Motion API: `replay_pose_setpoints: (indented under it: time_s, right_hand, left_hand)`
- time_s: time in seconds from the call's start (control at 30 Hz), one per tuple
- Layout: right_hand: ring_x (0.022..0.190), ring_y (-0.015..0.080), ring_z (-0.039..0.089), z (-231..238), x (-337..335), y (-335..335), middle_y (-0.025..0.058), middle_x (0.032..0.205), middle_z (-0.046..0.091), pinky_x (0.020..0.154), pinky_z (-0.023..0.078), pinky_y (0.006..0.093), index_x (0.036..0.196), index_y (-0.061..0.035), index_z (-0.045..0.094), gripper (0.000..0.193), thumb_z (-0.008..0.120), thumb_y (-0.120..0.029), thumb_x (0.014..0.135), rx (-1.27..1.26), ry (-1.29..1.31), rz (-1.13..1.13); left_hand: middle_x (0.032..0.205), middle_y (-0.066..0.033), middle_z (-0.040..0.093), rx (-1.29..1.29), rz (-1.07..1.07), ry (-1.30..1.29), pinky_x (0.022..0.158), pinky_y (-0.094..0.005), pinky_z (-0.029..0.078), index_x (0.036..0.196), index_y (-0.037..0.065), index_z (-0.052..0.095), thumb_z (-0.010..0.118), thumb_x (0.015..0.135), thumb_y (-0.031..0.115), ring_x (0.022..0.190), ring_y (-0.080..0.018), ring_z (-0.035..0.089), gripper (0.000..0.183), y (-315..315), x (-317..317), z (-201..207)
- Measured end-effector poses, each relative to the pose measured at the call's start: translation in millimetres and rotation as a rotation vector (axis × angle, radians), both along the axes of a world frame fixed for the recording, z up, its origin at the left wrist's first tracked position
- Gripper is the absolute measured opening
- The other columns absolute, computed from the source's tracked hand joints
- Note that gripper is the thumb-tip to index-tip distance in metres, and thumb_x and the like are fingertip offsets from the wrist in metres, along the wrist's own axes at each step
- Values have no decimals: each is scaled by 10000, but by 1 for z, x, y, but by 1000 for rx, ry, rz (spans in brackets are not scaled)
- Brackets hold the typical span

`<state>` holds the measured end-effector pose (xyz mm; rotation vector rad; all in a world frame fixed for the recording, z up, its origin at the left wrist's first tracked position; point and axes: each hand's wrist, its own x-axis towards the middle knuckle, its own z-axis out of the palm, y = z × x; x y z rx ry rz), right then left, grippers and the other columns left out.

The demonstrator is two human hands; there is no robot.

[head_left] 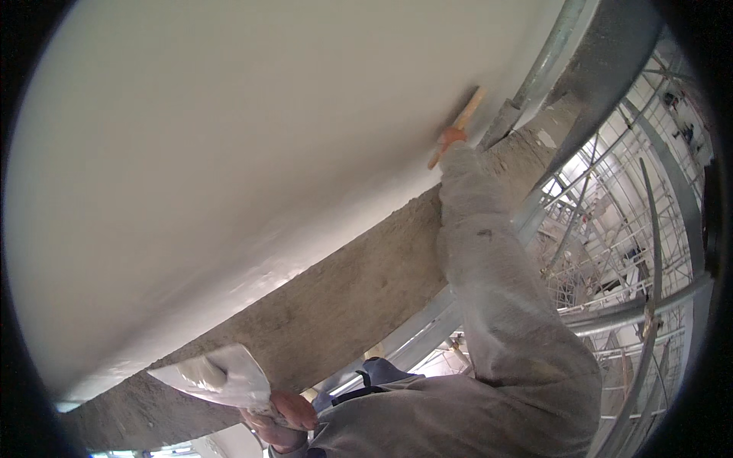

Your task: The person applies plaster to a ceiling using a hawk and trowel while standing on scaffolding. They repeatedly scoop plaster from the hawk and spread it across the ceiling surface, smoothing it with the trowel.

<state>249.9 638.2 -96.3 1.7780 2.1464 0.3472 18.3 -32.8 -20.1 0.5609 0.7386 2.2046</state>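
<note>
At the lower left, my left hand [282, 420] is closed around the handle of a wide putty knife [238, 378]. Its broad, pale blade points up and to the left and carries a lump of whitish paste [205, 372]. My right arm, in a dusty grey sleeve, reaches far up and away. At its end my right hand [452, 136] grips a long, narrow, wood-coloured tool [467, 111] against the smooth white wall [229, 137]. That tool is seen nearly edge-on, so its working face is hidden.
A rough, plaster-stained plank [359, 294] runs along the wall's foot, under my arm. Near my right hand stands a metal scaffold pole [551, 53]. More scaffold tubes and a curved rail [634, 311] lie to the right, with a deep drop and lower levels beyond.
</note>
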Motion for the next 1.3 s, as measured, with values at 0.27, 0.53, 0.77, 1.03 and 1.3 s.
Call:
replay_pose_setpoints:
  time_s: [0.27,0.53,0.77,1.03,1.3]
  right_hand:
    - [827,208,575,16,-135,-132,25,848,608,684,455,353,803,-134,626,187,558,-281,708,69,286,25]
    - [888,238,538,22,-219,-251,63,927,562,703,426,379,873,-130,611,256,587,-286,671,55,104,149]
    - [815,267,541,15,-287,-346,81,815,571,658,417,357,805,-75,598,239,614,-263,658,266,225,374]
    - [858,271,512,71,-408,-511,111,909,546,740,409,339,912,7,517,255,549,-30,662,350,1817,-75]
    - [721,272,525,151,-323,-622,119,792,548,702,389,419,824,-43,528,231,549,48,613,1092,1347,1102]
  left_hand:
    - [496,-71,471,-20,-136,13,334,-293,399,747,83,490,509,781,425,406,-199,459,344,-87,-87,36]
    - [428,-118,488,174,-380,185,326,-316,450,509,40,498,371,806,532,337,-200,491,589,-176,-176,31]
    - [356,-85,454,336,-296,235,274,-260,419,470,71,454,398,808,507,268,-152,451,555,-210,-206,42]
    - [345,-57,418,428,-252,193,263,-250,412,486,80,417,380,827,477,258,-130,430,524,-221,-209,51]
    - [410,-44,402,333,-237,301,236,-248,361,824,-31,458,394,841,416,273,-138,398,453,-223,-194,53]
